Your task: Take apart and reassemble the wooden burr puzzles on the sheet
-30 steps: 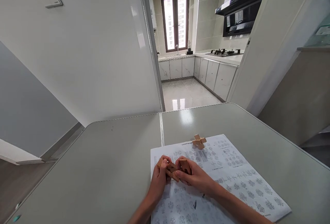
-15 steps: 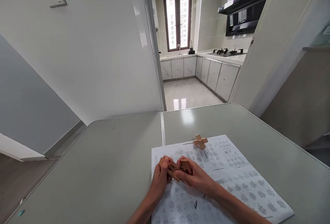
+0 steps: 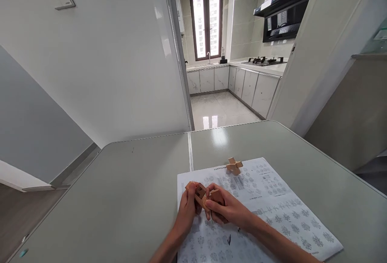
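Both hands are together over a printed sheet (image 3: 290, 226) covered with small grey puzzle diagrams. My left hand (image 3: 188, 205) is closed on notched wooden puzzle pieces (image 3: 200, 191), one showing a dark mark. Closed around another wooden block (image 3: 217, 197), my right hand (image 3: 227, 207) presses its thumb and fingers close to the left-hand pieces. Whether the pieces in the two hands interlock is partly hidden by the fingers. Beyond the hands, a cross-shaped wooden burr puzzle (image 3: 234, 166) rests on the sheet's far edge.
The sheet lies on a grey-green table (image 3: 145, 182) with a pale seam (image 3: 190, 152) running away from me. A white wall panel (image 3: 127, 61) stands behind the table's left side. Past the doorway are kitchen cabinets (image 3: 250, 85) and a gas hob (image 3: 264, 61).
The wooden pieces between my hands have turned and shifted a little, and the dark mark on one shows more clearly. My right fingers have changed position. The burr puzzle stays put.
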`<state>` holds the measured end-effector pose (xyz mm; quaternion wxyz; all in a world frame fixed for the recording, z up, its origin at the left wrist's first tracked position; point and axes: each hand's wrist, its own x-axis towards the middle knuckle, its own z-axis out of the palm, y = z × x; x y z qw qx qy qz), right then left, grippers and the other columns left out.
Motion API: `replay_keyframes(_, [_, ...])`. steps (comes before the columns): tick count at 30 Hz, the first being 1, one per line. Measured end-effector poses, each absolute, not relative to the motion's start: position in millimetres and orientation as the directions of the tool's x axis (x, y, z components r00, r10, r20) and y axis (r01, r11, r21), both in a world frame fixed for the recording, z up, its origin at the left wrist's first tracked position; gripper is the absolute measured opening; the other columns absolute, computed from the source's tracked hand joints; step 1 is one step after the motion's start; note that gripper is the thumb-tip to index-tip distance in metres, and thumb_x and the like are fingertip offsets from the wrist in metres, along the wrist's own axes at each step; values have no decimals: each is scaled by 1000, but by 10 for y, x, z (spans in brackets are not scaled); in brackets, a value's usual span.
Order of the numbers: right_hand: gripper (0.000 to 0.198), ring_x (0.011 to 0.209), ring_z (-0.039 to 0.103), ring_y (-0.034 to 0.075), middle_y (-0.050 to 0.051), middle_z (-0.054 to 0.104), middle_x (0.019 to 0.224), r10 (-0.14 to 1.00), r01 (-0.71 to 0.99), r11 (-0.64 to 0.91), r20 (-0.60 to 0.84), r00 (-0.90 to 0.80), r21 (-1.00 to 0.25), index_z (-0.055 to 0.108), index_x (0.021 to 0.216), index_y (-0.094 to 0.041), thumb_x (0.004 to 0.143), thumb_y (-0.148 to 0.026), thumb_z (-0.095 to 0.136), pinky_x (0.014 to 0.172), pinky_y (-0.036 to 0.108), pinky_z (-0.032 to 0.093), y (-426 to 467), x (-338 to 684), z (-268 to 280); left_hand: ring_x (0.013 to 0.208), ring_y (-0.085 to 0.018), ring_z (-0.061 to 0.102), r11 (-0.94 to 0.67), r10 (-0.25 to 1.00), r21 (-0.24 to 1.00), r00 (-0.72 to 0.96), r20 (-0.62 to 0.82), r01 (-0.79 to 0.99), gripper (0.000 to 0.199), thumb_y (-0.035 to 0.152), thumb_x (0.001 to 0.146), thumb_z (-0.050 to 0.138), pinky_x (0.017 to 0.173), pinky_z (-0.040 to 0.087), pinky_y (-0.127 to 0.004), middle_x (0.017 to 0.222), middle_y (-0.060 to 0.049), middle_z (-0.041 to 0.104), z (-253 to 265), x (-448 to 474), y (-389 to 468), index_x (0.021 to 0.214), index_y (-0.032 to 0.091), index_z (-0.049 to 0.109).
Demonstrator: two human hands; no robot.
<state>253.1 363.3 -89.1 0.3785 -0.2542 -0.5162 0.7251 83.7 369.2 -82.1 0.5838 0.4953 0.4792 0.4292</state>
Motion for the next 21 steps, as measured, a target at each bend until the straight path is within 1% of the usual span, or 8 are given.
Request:
replay_keyframes(3, [42,47,43,7,-2,68,73,824,-298,-155,43,-565,-942,43,103,-23,95,-59,64,48,22,31,3619,2521,-916,43,-9,42,156,967,988,210,-147,-25,63,78,95,35,45,26,-22,51,4,52,-854,820,3687,82,20,54])
replay_keyframes(7, [42,49,44,8,-1,68,75,820,-317,-163,50,-570,-934,45,107,-22,96,-56,66,49,22,32,3595,2526,-922,45,-10,41,123,967,992,225,-121,5,60,75,97,35,46,28,-22,53,4,53,-896,790,3669,86,19,55])
replay_keyframes(10, [45,49,42,7,-1,68,76,821,-333,-233,-2,-570,-914,46,109,-22,93,-57,69,47,22,28,3608,2558,-895,46,-9,33,172,956,985,247,-158,-34,63,77,96,33,47,24,-22,52,4,49,-921,769,3688,84,19,55])
replay_keyframes(12, [47,48,39,7,-2,65,75,831,-353,-310,-71,-552,-883,49,108,-23,90,-59,72,46,21,25,3636,2590,-875,47,-8,27,229,938,966,291,-187,-119,66,80,94,32,48,21,-23,55,5,44,-912,766,3716,83,19,55])
replay_keyframes(14, [47,48,37,7,-4,60,74,842,-396,-372,-125,-526,-840,52,106,-23,87,-59,75,45,21,23,3669,2620,-870,51,-9,26,241,923,948,352,-158,-208,65,80,93,36,51,24,-24,62,4,44,-877,774,3740,85,19,56])
replay_keyframes(16, [45,49,37,7,-4,57,74,864,-459,-387,-140,-484,-800,54,105,-23,86,-57,77,47,21,27,3700,2644,-879,56,-10,30,204,915,951,392,-101,-231,56,73,94,46,56,29,-26,72,2,48,-830,790,3746,90,19,57])
replay_keyframes(18, [44,50,37,7,-4,55,74,893,-510,-369,-143,-427,-777,57,104,-23,85,-57,77,50,21,31,3722,2661,-884,59,-10,32,168,910,969,406,-82,-181,46,66,95,54,58,30,-26,78,1,50,-795,806,3737,96,19,58])
replay_keyframes(21, [46,50,36,7,-2,56,79,921,-478,-321,-151,-359,-817,60,107,-23,87,-62,73,47,22,28,3730,2681,-856,60,-11,33,142,915,986,392,-98,-86,44,63,95,58,58,28,-25,70,3,46,-796,824,3720,92,19,54])
